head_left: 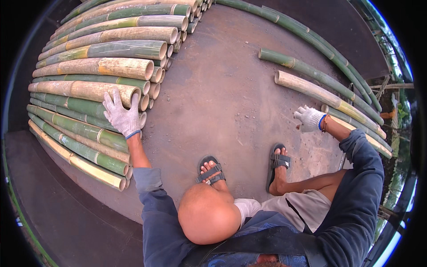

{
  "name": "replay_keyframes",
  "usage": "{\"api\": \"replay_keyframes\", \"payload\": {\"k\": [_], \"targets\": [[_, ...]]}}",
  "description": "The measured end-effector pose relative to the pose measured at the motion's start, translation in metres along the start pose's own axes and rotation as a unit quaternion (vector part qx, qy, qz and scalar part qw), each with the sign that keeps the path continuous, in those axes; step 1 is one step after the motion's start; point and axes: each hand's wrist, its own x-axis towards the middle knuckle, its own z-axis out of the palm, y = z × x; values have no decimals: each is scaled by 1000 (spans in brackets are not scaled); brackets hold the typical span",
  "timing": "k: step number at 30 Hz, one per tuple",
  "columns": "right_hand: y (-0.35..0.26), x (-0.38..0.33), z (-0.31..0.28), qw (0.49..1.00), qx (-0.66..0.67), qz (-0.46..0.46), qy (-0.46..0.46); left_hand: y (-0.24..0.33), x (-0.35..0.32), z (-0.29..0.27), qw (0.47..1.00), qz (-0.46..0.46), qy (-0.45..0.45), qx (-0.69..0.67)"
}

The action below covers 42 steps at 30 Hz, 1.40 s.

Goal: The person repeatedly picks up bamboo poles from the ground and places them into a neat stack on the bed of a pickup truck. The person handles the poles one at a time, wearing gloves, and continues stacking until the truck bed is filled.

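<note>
My left hand (121, 116), in a white work glove, lies flat with its fingers spread on the cut ends of a big stack of green and yellow bamboo poles (95, 66) at the left. My right hand (309, 119), also gloved, hangs with its fingers curled and nothing visible in it. It is just beside the near end of a bamboo pole (356, 127) in the looser row of poles on the right. A pale yellow pole (311, 89) lies a little beyond it.
My feet in dark sandals (211, 171) (276, 162) stand on the brown concrete floor (222, 98) between the two groups of poles. Long green poles (311, 38) curve along the far right. A dark lower ledge (66, 213) runs at the left.
</note>
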Motion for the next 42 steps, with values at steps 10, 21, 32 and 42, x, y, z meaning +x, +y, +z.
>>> {"api": "replay_keyframes", "payload": {"k": [10,21,32,42], "targets": [[192,63,117,905,-6,334,264,46,-47,-45,999,-20,-37,-33],[91,33,85,949,27,-53,309,325,-274,-17,609,-253,-563,-498],[32,-80,39,905,60,-286,310,193,-215,-138,531,-462,-17,-711],[107,65,59,940,-34,-109,322,56,-169,-115,577,-473,120,-655]]}}
